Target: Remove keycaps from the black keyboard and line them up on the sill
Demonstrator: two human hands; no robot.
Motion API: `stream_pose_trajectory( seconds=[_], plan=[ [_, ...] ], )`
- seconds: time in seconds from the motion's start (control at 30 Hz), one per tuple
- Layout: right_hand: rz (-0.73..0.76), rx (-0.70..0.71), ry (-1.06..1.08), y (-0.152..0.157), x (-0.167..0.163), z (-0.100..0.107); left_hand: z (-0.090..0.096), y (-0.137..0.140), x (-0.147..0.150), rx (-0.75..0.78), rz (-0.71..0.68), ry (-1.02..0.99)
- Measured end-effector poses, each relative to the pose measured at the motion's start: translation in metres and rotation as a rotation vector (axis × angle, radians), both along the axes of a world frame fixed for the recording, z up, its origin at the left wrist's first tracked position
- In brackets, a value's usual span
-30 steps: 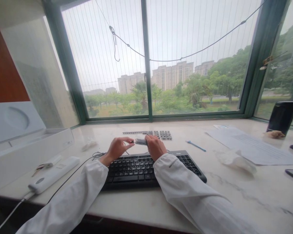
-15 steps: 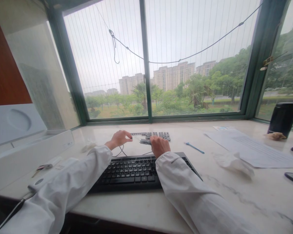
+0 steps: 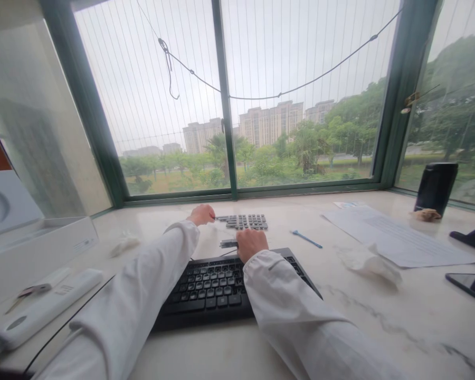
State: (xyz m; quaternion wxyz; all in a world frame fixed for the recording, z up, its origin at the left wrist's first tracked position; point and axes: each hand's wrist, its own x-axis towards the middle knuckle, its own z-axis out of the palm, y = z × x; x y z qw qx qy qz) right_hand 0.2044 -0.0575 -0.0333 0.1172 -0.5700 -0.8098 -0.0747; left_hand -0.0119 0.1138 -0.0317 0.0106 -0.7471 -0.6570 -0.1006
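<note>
At the left edge of the worktop (image 3: 206, 348) sits a white box (image 3: 35, 248), and a flat white gadget (image 3: 43, 309) lies in front of it. A crumpled tissue (image 3: 123, 245) lies a bit further in.

The left arm is stretched far forward in a white sleeve. The left hand (image 3: 201, 214) is near the back edge, by the window. Its fingers are curled together and their tips touch the left end of the grey key strip (image 3: 243, 220). I cannot tell if they pinch it.

The right arm is bent and shorter. The right hand (image 3: 252, 244) rests at the back edge of the black keyboard (image 3: 217, 285), fingers curled shut on a small grey piece (image 3: 228, 243) that sticks out to the left.

Further right lie a blue stick (image 3: 306, 239), another tissue (image 3: 370, 264), a paper (image 3: 396, 235), a black cup (image 3: 435, 187) and a phone (image 3: 469, 287).
</note>
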Motion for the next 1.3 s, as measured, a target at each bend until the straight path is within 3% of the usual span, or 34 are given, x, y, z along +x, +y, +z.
stream_pose_trajectory(
  seconds=[0.2, 0.97, 1.3],
  plan=[
    [0.008, 0.025, 0.013, 0.002, -0.003, -0.005, -0.008, 0.014, 0.004, -0.031, -0.001, 0.047],
    [0.017, -0.049, 0.002, 0.002, -0.005, -0.007, -0.013, 0.025, 0.001, -0.101, -0.049, 0.064],
    [0.019, -0.054, -0.011, 0.002, -0.005, -0.008, -0.015, 0.026, 0.002, -0.05, -0.017, 0.078]
  ],
)
